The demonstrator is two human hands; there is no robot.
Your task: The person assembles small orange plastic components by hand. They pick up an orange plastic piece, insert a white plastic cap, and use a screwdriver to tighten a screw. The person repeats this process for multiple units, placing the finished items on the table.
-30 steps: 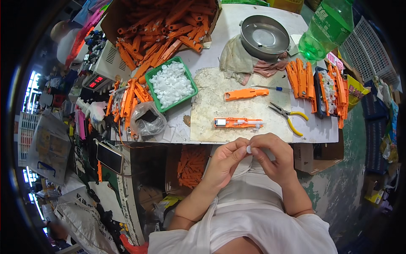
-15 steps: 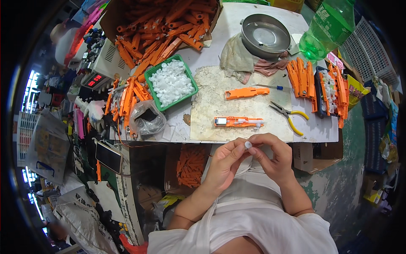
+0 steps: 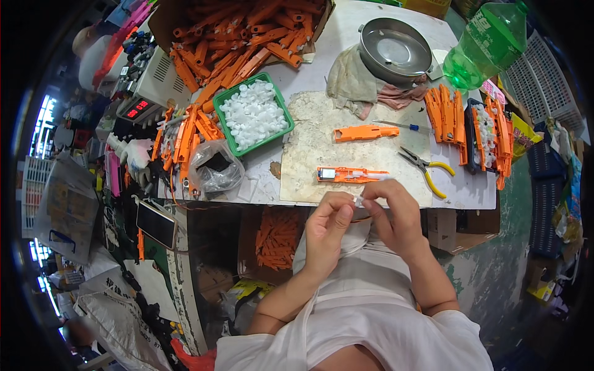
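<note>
A small white plastic piece (image 3: 358, 201) sits at the fingertips of both hands, just off the near table edge. My left hand (image 3: 328, 227) is closed, pinching it between thumb and fingers. From the other side my right hand (image 3: 396, 216) is closed on it too, its fingers bent. Directly beyond the hands lies an orange plastic housing (image 3: 371, 175) with white parts fitted inside. Further back is a second orange housing (image 3: 365, 133), lying flat. A green basket (image 3: 237, 151) of small white caps (image 3: 253, 114) stands to the left.
Pliers with yellow handles (image 3: 427, 170) and a screwdriver (image 3: 405, 126) lie right of the housings. Behind are a metal bowl (image 3: 396, 49), a rag (image 3: 349, 80) and a green bottle (image 3: 489, 43). Orange housings fill a box (image 3: 325, 28) at the back; more are stacked right (image 3: 444, 117).
Both hands have moved slightly up toward the table, the left also to the left. The white piece has turned between the fingertips, and the right fingers have lifted. The whole view has shifted a little.
</note>
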